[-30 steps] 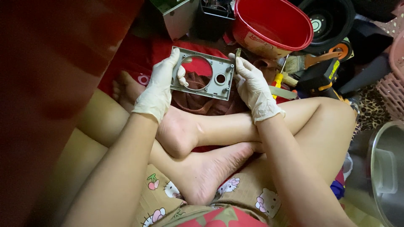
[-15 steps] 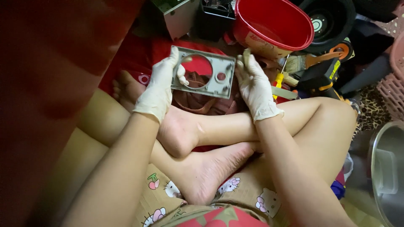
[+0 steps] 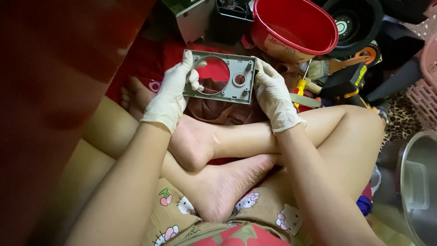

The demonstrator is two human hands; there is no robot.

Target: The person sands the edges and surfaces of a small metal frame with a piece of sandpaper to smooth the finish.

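The gloved left hand (image 3: 169,98) has its grip closed on the left edge of a grey metal frame (image 3: 221,76) with a large round hole and a smaller one, thumb curled through the big opening. The frame is held up flat above the person's crossed bare legs, in front of a red tub (image 3: 295,28). The gloved right hand (image 3: 275,98) clasps the frame's right edge, and just beyond it lie a yellow-handled screwdriver (image 3: 300,86) and a brush (image 3: 324,68).

Gloved hands (image 3: 170,98) (image 3: 275,95) grip grey, seemingly plastic frame (image 3: 225,78).
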